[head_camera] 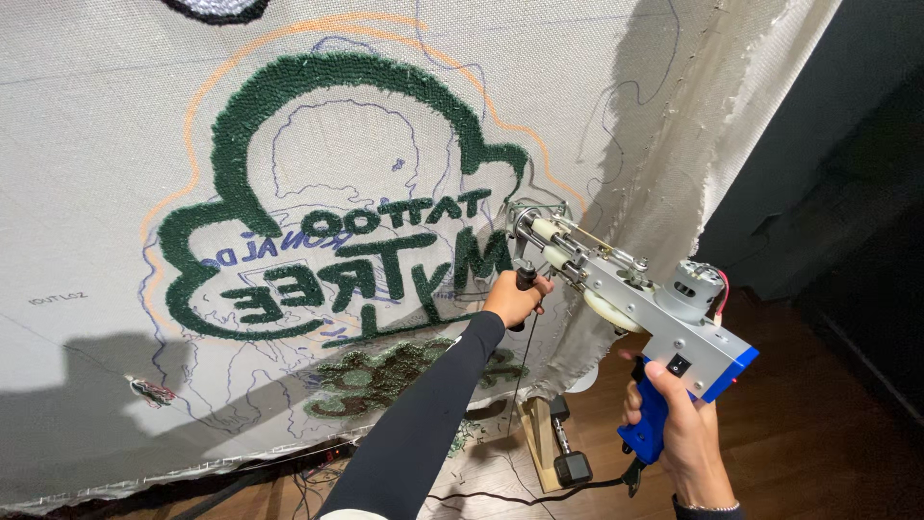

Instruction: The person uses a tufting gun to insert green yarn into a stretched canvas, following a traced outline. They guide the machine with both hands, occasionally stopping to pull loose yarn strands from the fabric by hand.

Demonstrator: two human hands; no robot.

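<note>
right hand (pixel 679 424) grips blue tufting gun (pixel 635 303) handle | left hand (pixel 515 299) clasps its black front grip | needle at cloth (pixel 115 144)

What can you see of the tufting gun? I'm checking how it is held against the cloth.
The tufting gun is a grey metal machine with a blue pistol grip and blue rear edge, a black switch on its side, a round motor on top with a red wire, and cream rollers and rods near the tip. It points up and left, tip against the stretched cloth. The right hand grips the blue handle; the left hand holds a black front knob. A dark cord hangs below.
</note>
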